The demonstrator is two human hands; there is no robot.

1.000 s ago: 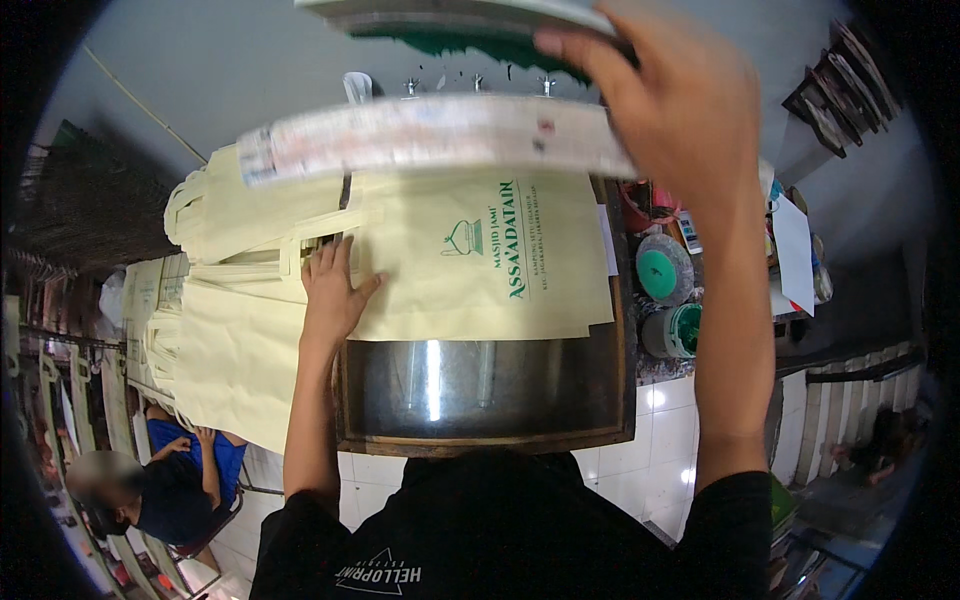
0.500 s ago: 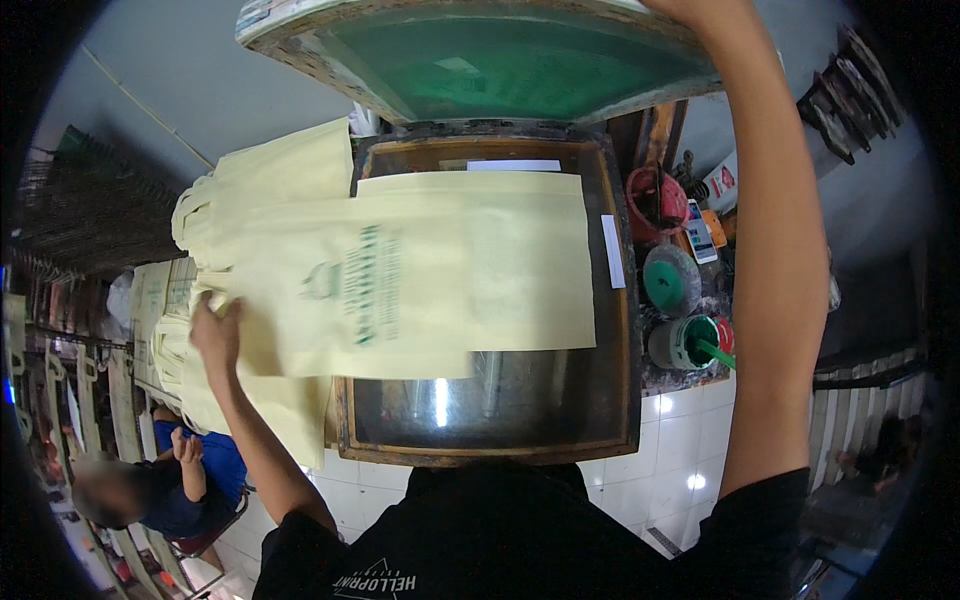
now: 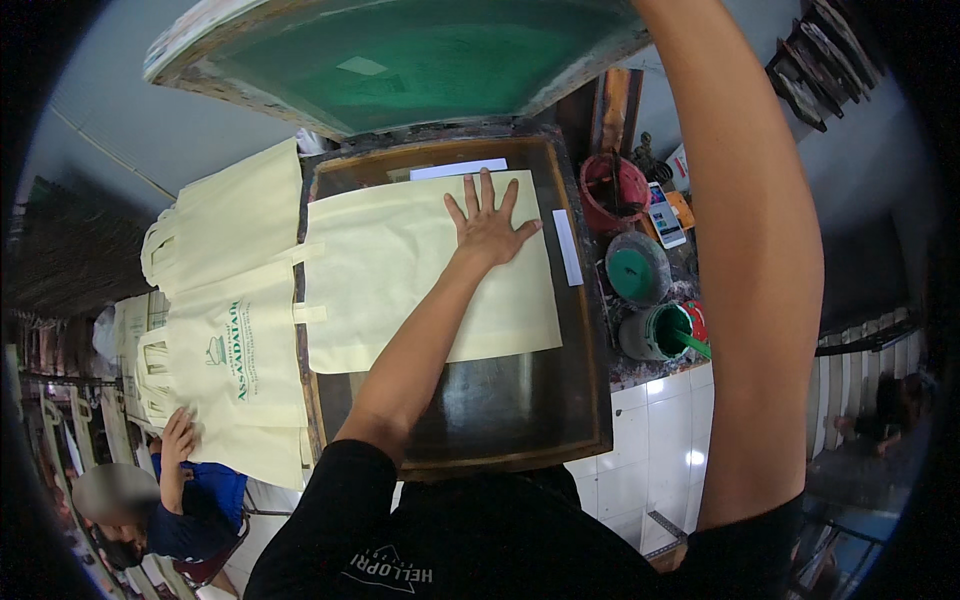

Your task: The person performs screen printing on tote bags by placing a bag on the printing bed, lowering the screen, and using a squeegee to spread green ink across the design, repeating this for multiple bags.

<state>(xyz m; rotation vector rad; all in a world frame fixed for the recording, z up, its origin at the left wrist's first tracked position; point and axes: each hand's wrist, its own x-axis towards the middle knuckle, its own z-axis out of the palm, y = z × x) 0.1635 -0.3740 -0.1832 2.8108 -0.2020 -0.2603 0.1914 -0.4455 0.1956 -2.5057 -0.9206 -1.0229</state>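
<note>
My left hand lies flat with fingers spread near the top right corner of a cream cloth bag. The bag shows no print and lies on the glass top of a wood-framed printing table; its handles point left. My right forearm reaches up past the upper edge, so that hand is out of sight. Near it a printing screen with green mesh stands tilted up at the table's far side. Left of the table is a cream bag with a green print, atop other bags.
A co-worker's hand touches the printed bag's lower left. White strips mark the glass. At right stand a red bucket, a phone, a bowl of green ink and an ink can with a green stick.
The printed bag has gone from over the table onto the left pile. My left hand has moved right, from that bag to the blank one. The co-worker's hand has reached the pile.
</note>
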